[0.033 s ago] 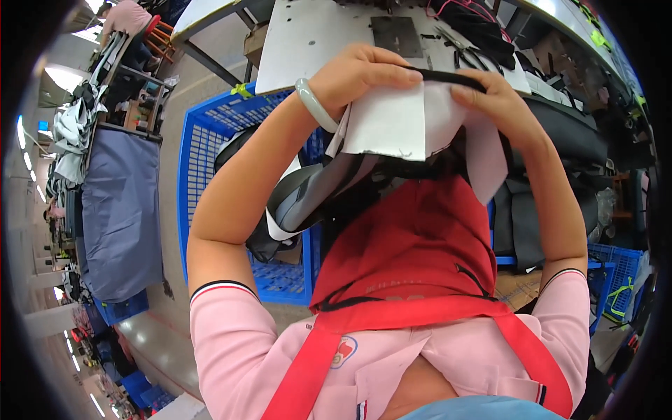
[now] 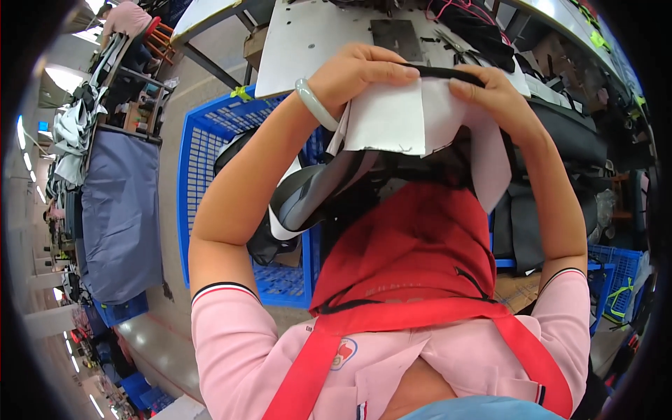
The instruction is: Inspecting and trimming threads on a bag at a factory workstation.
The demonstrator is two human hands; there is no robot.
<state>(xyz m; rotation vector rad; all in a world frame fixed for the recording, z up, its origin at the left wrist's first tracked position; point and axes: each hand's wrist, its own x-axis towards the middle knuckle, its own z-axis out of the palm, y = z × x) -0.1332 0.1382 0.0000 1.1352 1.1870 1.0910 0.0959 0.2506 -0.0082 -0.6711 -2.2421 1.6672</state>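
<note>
Both hands hold up a white-backed fabric piece (image 2: 385,122) with a black edge strip (image 2: 448,72) along its top, just in front of the worktable's near edge. My left hand (image 2: 360,70) pinches the strip's left part, thumb flat along it. At the strip's right part, my right hand (image 2: 495,92) grips with the thumb on the near side and the fingers behind. Between the hands the strip runs in a slight curve. Below hang loose white flaps and a grey-and-black portion (image 2: 329,185), which droops over the blue crate on the left.
The white worktable (image 2: 315,42) has a dark metal plate (image 2: 395,38) set in it. Scissors (image 2: 458,50) and black cloth with a pink cord (image 2: 483,31) lie at its right. A blue plastic crate (image 2: 183,189) stands left. Dark panels (image 2: 570,136) are stacked right.
The held piece has shifted very slightly, and its hanging right flap sits a little lower and further right. Both hands keep their grip.
</note>
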